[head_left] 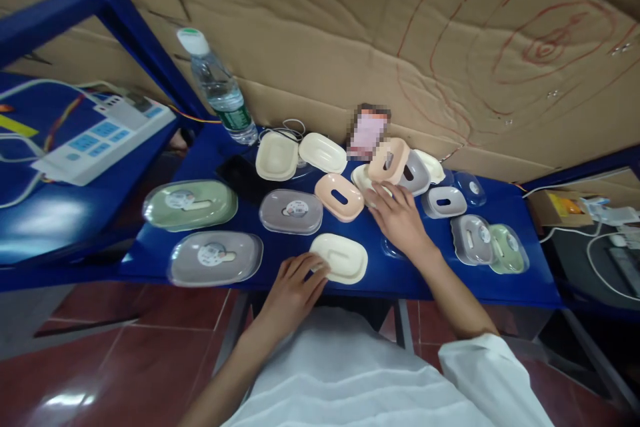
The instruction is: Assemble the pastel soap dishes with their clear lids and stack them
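Note:
My left hand (297,287) has its curled fingers and thumb at the left edge of a cream soap dish tray (345,257) near the table's front edge. Farther back, my right hand (400,217) reaches over another cream soap dish piece (361,178), fingers bent onto its right side. A peach slotted soap dish piece (340,197) lies just left of that hand. Behind its fingers, a second peach slotted piece (389,159) leans on a grey slotted piece (415,173). A clear lid (393,248) is partly hidden under my right wrist.
Lidded soap dishes, green (190,205) and grey (215,258), sit at left; another grey one (291,211) is mid-table. More grey (471,240) and green (509,249) dishes stand right. A water bottle (220,90), cream trays (324,153) and a phone (369,131) line the back.

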The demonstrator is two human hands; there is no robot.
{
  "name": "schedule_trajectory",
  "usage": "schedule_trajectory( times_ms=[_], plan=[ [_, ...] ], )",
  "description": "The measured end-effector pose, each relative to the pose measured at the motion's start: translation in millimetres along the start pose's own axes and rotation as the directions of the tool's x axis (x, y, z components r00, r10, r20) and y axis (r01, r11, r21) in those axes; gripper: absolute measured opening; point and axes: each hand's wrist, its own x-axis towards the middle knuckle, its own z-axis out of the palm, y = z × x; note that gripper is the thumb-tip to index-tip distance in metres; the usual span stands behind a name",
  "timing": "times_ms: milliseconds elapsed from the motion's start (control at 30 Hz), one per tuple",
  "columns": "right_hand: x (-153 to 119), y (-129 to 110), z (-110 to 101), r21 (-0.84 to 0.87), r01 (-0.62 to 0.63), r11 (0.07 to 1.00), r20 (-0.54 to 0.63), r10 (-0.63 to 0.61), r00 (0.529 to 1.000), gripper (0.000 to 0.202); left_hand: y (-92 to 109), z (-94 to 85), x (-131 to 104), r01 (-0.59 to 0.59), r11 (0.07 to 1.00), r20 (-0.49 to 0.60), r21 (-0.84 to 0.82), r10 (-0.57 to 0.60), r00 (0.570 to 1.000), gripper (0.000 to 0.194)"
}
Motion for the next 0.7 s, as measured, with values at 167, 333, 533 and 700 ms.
schedule_trajectory(
  times_ms=[167,333,533,700],
  plan=[
    [20,-31,28,0.078,0.109,0.991,0.104,-0.117,0.988,0.043,0,4.9,-17,0.126,0.991,-0.112,-0.053,-0.131,0.985,0.037],
    [-26,-41,17,0.190,-0.011,0.982,0.016,0.008,1.000,0.037,-5,8.8,-13,0.172,0.976,-0.135,-0.132,-0.189,0.973,0.057],
    [-85,-61,-4,0.289,-0.054,0.956,0.100,0.026,0.995,0.050,-11,16.2,10,0.110,0.973,-0.141,-0.205,-0.140,0.980,0.067],
    [-87,-60,8,0.389,0.014,0.921,0.090,-0.053,0.995,0.059,-14,10.1,25,0.064,0.995,-0.083,-0.072,-0.070,0.994,0.051]
  ],
)
